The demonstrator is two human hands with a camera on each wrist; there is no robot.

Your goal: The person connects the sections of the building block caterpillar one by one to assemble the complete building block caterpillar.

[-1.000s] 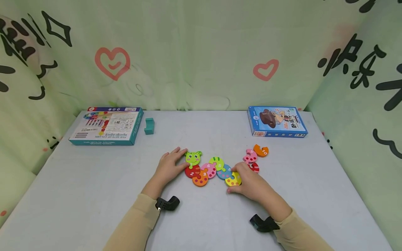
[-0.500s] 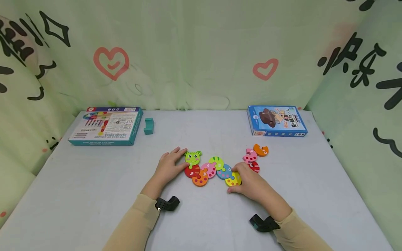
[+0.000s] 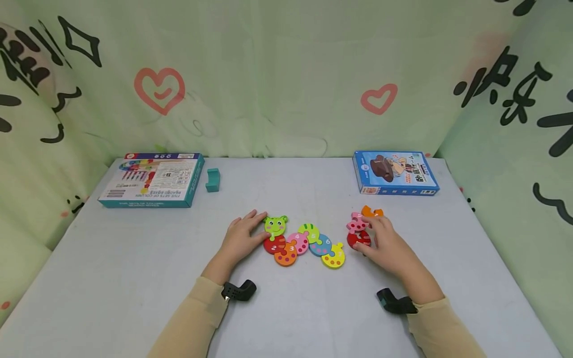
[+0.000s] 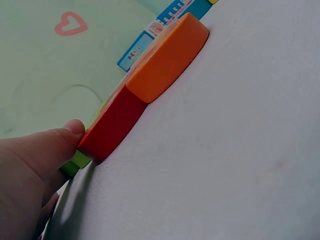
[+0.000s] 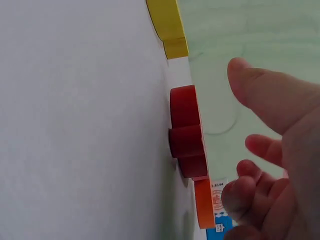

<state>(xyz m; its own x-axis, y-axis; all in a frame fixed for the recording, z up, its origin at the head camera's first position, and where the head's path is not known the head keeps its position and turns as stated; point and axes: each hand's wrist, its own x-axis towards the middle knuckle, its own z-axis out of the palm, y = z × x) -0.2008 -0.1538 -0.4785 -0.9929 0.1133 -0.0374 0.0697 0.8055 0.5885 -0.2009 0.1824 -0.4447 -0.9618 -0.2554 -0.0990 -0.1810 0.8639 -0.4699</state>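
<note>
A caterpillar puzzle of joined, numbered pieces lies on the white table, with a green smiling head piece (image 3: 275,225) at its left end and a yellow spotted piece (image 3: 333,257) at its right end. Beside the head, my left hand (image 3: 240,240) has its thumb at the edge between the green head and the red piece (image 4: 117,125). My right hand (image 3: 389,248) hovers over a loose red striped piece (image 3: 358,240), thumb and fingers spread apart in the right wrist view. A pink spotted piece (image 3: 356,224) and an orange piece (image 3: 369,212) lie just beyond, partly behind its fingers.
A teal-edged puzzle box (image 3: 154,181) lies at the back left, with a small teal block (image 3: 213,180) beside it. A blue box (image 3: 396,173) is at the back right. A green printed curtain (image 3: 268,99) hangs behind the table.
My right hand has left the yellow piece and moved right, over the loose red piece. The yellow piece now shows whole at the chain's end. My left hand has stayed put.
</note>
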